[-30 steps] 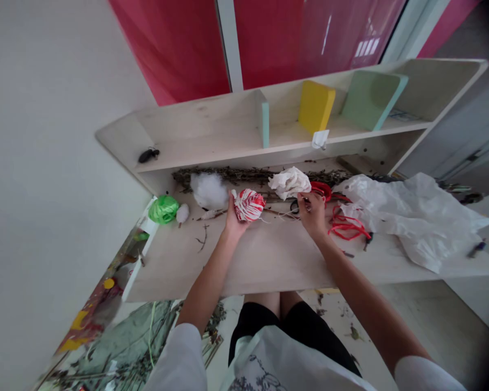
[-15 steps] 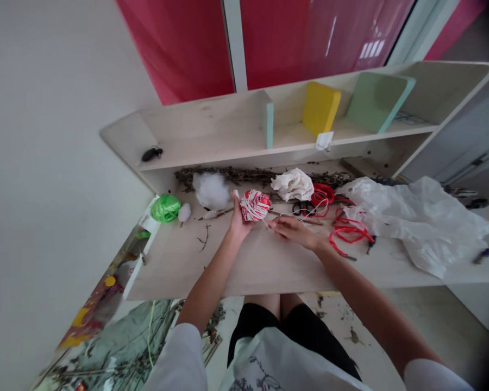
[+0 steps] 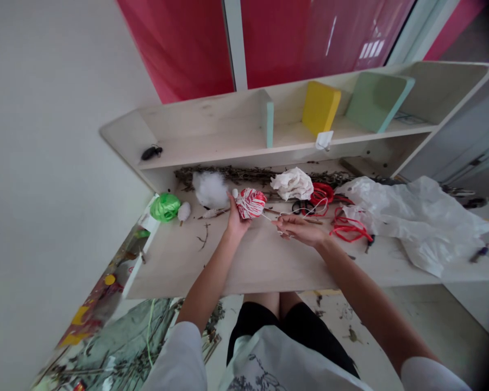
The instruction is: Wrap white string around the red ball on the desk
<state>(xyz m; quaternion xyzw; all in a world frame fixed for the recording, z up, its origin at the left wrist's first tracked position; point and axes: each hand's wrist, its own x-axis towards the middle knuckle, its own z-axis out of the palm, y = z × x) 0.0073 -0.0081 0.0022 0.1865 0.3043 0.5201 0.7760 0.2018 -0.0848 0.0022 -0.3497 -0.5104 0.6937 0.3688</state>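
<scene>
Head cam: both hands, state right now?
Left hand: closed, holding red-and-white wrapped ball.
Right hand: pinching white thread.

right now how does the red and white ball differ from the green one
The red-and-white ball is striped and wound with white thread, while the green ball is a plain, glossy green with no thread showing. The red-and-white ball is held up in the left hand, while the green ball lies on the board. Both are rounded, wrapped bundles of similar size in this view.
</scene>
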